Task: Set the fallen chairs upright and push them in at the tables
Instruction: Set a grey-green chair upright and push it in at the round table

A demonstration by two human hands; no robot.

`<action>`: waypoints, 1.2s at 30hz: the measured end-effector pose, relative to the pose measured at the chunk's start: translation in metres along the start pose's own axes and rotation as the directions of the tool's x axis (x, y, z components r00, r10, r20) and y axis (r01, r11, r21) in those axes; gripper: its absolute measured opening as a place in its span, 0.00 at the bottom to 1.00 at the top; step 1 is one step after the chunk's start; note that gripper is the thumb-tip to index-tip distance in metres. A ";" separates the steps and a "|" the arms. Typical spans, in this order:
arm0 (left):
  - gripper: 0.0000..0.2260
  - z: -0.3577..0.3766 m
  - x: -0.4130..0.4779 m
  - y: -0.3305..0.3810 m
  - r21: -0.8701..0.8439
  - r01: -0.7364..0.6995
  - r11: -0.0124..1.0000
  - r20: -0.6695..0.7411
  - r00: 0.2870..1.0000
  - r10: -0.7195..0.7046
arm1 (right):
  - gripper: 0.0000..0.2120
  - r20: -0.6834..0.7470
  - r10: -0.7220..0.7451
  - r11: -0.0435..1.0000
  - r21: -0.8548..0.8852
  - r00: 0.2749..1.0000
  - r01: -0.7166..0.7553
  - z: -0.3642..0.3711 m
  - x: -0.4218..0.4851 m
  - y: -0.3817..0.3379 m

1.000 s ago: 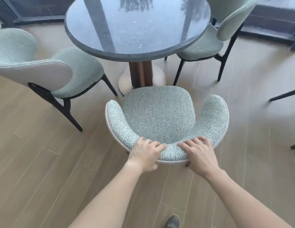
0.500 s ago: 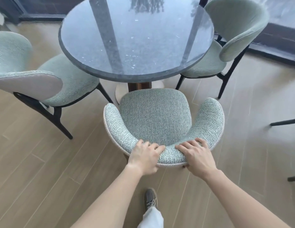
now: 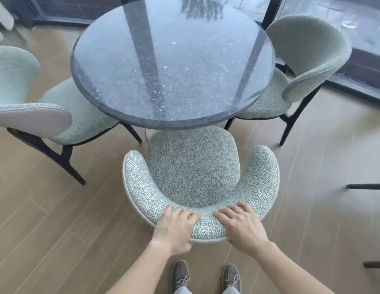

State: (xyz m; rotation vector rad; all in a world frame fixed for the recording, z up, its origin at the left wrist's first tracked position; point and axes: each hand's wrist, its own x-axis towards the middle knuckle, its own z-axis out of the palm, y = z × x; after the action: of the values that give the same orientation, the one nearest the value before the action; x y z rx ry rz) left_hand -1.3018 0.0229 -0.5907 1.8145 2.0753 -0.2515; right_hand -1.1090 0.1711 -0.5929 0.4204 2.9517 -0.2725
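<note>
**woodgrain_fan:** Head cam view: what's the room like?

**chairwatch:** Pale wood-plank floor (image 3: 57,219), with a round dark speckled desk (image 3: 172,66) filling the upper middle of the frame. Its glossy top reflects dark window bars. Dark window framing (image 3: 354,66) runs along the top and upper right.

**woodgrain_fan:** And the seating?

**chairwatch:** Three matching green fabric chairs with black legs, all upright. The left chair (image 3: 36,102) is at the left edge and the right chair (image 3: 308,60) at the upper right, both with seats partly under the desk. The near chair (image 3: 193,166) is dead centre, and the front of its seat sits right at the desk's near rim. A couple of black legs (image 3: 365,186) poke in at the right edge, can't tell what they belong to.

**woodgrain_fan:** Where are the hands?

**chairwatch:** Both are on the near chair's curved backrest at lower centre, side by side with a small gap. The left hand (image 3: 176,228) has its fingers curled over the top edge. The right hand (image 3: 242,228) is wrapped over it the same way, thumb hidden. Two grey lace-up shoes (image 3: 180,274) are at the bottom, right behind the chair.
</note>
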 end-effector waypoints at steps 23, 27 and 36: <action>0.37 -0.032 0.095 0.072 -0.014 0.167 0.986 -0.034 0.985 -0.167 | 0.34 0.141 -0.036 0.994 -0.100 0.989 0.051 -0.051 0.014 0.127; 0.37 -0.034 0.098 0.071 -0.036 0.165 0.986 -0.012 0.986 -0.165 | 0.34 0.176 -0.063 0.990 -0.115 0.982 0.084 -0.050 0.018 0.133; 0.35 -0.051 0.144 0.097 -0.061 0.220 0.974 -0.020 0.975 -0.221 | 0.31 0.185 -0.095 0.978 -0.165 0.978 0.126 -0.054 0.032 0.200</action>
State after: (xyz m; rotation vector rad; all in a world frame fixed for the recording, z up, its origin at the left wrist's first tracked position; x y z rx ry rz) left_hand -1.2292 0.1883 -0.5891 1.5620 2.2799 -0.2236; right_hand -1.0884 0.3793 -0.5778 0.1970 2.7978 -0.0554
